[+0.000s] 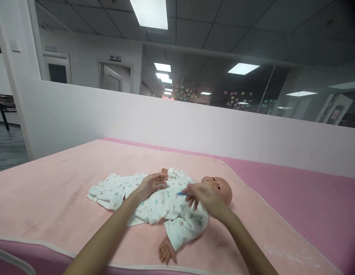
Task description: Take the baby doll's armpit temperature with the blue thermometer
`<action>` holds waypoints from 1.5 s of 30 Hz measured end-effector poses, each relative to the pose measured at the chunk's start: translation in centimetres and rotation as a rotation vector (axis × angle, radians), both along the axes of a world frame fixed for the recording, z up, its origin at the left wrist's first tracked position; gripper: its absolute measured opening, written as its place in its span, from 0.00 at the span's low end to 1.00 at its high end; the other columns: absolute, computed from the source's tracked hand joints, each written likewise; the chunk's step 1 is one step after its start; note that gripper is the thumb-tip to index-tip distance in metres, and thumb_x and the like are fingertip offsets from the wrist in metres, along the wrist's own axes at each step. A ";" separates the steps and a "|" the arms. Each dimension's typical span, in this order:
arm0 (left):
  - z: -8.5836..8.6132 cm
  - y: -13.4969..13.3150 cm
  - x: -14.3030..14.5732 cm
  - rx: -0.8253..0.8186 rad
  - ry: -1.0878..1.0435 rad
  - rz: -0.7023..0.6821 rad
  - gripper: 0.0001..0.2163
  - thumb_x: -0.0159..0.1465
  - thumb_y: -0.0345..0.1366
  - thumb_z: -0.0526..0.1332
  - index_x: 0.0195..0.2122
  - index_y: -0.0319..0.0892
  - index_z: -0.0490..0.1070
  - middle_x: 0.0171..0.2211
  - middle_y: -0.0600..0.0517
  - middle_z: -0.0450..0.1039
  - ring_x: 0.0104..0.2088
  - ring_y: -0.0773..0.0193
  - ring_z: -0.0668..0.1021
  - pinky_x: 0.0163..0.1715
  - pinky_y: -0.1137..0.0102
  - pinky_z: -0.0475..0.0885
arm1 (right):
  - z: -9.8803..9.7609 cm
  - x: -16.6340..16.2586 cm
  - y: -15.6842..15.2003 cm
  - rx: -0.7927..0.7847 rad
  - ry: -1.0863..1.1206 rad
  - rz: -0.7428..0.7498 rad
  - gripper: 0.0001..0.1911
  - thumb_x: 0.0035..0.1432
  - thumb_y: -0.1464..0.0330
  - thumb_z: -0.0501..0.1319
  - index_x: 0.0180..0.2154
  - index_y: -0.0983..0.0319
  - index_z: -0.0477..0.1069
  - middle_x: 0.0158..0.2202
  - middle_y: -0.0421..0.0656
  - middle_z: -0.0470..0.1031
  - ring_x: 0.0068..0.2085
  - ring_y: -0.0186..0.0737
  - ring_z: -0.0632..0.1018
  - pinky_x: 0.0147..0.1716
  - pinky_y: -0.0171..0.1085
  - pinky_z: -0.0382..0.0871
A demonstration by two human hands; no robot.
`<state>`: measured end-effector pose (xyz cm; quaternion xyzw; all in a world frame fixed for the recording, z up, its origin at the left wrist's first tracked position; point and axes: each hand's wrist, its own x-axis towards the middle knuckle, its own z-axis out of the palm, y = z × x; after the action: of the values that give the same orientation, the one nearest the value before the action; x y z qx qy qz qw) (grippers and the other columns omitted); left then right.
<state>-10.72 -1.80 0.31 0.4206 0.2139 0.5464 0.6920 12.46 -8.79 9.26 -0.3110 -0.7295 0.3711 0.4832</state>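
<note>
"So, where exactly is the doll (173, 206)?"

"On its back on the pink mat (59, 206), in white printed clothes (160, 202), its head (227, 191) to the right and partly hidden behind the right hand (204, 194). The near sleeve (187, 231) is stretched out towards the wearer."

"And the grip on that side?"

"Drawn in at the fingertips, seemingly pinching a small blue thing (182, 193) over the doll's upper front. The hand is blurred, so I can't name the piece or tell whether it touches the cloth."

"What about the left hand (153, 183)?"

"Loosely spread, fingers a little bent, over the middle of the doll. I see nothing held in it; whether it rests on the fabric, I can't tell."

"Which step would you call this?"

"My guess is handling the blue piece close above the dressed doll, with the other hand free to help."

"And the next move calls for?"

"I'd say a light, steady pinch on the piece, and the free hand ready to steady the doll or its clothes."
</note>
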 end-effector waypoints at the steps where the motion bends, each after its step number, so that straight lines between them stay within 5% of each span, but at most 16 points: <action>1: 0.0 -0.1 0.0 0.000 0.003 0.001 0.11 0.56 0.35 0.57 0.35 0.34 0.73 0.33 0.44 0.72 0.32 0.62 0.73 0.36 0.66 0.68 | 0.2 0.0 -0.1 0.002 -0.019 0.001 0.27 0.58 0.57 0.45 0.17 0.62 0.69 0.12 0.37 0.68 0.11 0.27 0.63 0.10 0.29 0.55; 7: 0.2 -0.3 0.1 0.010 0.025 0.000 0.11 0.57 0.35 0.57 0.35 0.33 0.73 0.32 0.44 0.71 0.32 0.62 0.73 0.35 0.67 0.68 | 0.5 -0.3 -1.1 0.121 -0.100 -0.021 0.32 0.61 0.55 0.37 0.24 0.64 0.73 0.10 0.38 0.66 0.09 0.29 0.60 0.08 0.31 0.54; 12: 0.1 -0.1 0.1 0.015 0.030 0.005 0.11 0.56 0.36 0.57 0.35 0.33 0.73 0.32 0.44 0.71 0.31 0.63 0.73 0.35 0.67 0.67 | -1.4 -2.0 -1.3 0.157 -0.184 -0.007 0.21 0.57 0.58 0.51 0.23 0.64 0.73 0.17 0.40 0.72 0.17 0.30 0.70 0.17 0.30 0.64; 18: 0.3 -0.3 0.1 0.020 0.057 -0.001 0.11 0.56 0.35 0.57 0.35 0.33 0.73 0.31 0.44 0.72 0.32 0.62 0.73 0.36 0.66 0.67 | -5.9 2.0 -3.5 0.389 -0.264 -0.373 0.13 0.56 0.64 0.53 0.36 0.61 0.74 0.26 0.43 0.75 0.26 0.37 0.75 0.24 0.33 0.70; 23: 0.3 -0.2 0.0 0.035 0.084 -0.006 0.11 0.56 0.35 0.57 0.35 0.34 0.73 0.32 0.44 0.72 0.32 0.62 0.73 0.37 0.66 0.67 | -11.0 7.8 -5.1 0.366 -0.474 -0.595 0.14 0.55 0.60 0.53 0.38 0.58 0.74 0.35 0.43 0.76 0.33 0.40 0.77 0.30 0.31 0.73; 27: 0.1 -0.3 0.0 0.042 0.098 0.007 0.11 0.56 0.36 0.58 0.35 0.34 0.73 0.32 0.43 0.72 0.33 0.61 0.73 0.37 0.66 0.67 | -13.1 11.2 -4.4 0.362 -0.700 -0.776 0.19 0.53 0.55 0.52 0.41 0.56 0.72 0.37 0.42 0.76 0.36 0.42 0.77 0.30 0.35 0.74; 38: 0.5 -0.8 0.2 0.071 0.219 0.035 0.11 0.56 0.36 0.58 0.35 0.35 0.74 0.32 0.44 0.73 0.33 0.61 0.74 0.39 0.68 0.66 | -15.7 12.9 -3.3 0.321 -0.908 -0.714 0.22 0.53 0.56 0.52 0.46 0.57 0.69 0.47 0.44 0.71 0.48 0.48 0.71 0.46 0.47 0.68; 45: 1.6 -1.8 2.2 0.306 0.723 0.228 0.08 0.54 0.36 0.60 0.29 0.39 0.75 0.30 0.48 0.74 0.31 0.61 0.72 0.32 0.72 0.63 | -15.2 12.8 -3.8 0.264 -0.930 -0.629 0.21 0.55 0.62 0.50 0.49 0.57 0.66 0.50 0.43 0.68 0.52 0.46 0.68 0.50 0.48 0.64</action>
<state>-8.54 -3.58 1.93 0.6574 0.4049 0.4619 0.4365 25.24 -12.61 -5.99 -0.5805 -0.7777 -0.0604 0.2336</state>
